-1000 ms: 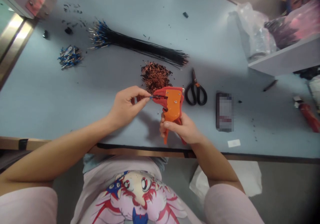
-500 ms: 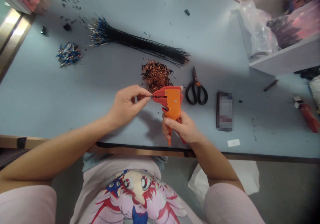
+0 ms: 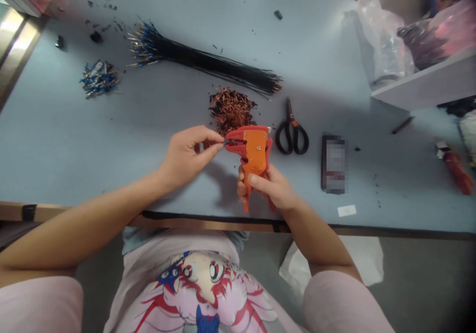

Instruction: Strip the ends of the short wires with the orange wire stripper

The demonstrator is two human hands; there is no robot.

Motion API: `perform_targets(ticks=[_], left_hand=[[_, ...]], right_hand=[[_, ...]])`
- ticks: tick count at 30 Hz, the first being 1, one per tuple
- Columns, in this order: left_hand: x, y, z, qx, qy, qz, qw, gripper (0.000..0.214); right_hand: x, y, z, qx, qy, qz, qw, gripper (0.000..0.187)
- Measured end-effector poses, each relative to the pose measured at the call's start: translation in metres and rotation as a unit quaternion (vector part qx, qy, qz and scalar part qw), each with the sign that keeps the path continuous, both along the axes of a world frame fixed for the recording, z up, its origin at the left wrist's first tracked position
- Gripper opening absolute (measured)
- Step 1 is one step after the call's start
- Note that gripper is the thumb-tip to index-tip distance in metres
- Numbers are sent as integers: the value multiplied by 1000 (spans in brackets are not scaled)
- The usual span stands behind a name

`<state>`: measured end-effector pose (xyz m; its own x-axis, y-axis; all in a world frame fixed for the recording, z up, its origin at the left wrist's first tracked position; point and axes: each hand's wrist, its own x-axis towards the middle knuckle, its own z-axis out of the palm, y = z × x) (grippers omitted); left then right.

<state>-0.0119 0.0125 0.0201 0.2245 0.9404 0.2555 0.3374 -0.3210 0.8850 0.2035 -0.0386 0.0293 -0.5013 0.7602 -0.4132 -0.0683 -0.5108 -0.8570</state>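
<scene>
Head view: wire end goes into the orange tool.
Left hand (image 3: 186, 155) pinches a short wire (image 3: 224, 144) at the tool (image 3: 253, 154) mouth; right hand (image 3: 269, 190) clasps the handles near the table (image 3: 74, 139) edge. Best held straight, squeezed evenly.

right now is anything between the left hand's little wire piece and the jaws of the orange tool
Nothing visible. The left hand pinches the small piece at its fingertips, right at the mouth of the orange tool, which the right hand grips by the handles. The copper scrap pile lies behind, on the table, not between them.
</scene>
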Motion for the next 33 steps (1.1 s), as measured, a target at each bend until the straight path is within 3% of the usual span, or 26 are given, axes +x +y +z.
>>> perform_targets(ticks=[8, 17, 33], left_hand=[[0, 0, 0, -23, 20, 33, 999, 9], [-4, 3, 0, 30, 53, -1, 998, 10], [-6, 2, -3, 38, 70, -6, 997, 9]], right_hand=[[1, 2, -2, 4, 9, 12, 1000, 31], [3, 1, -1, 8, -3, 17, 1000, 30], [0, 0, 1, 31, -64, -8, 997, 43]])
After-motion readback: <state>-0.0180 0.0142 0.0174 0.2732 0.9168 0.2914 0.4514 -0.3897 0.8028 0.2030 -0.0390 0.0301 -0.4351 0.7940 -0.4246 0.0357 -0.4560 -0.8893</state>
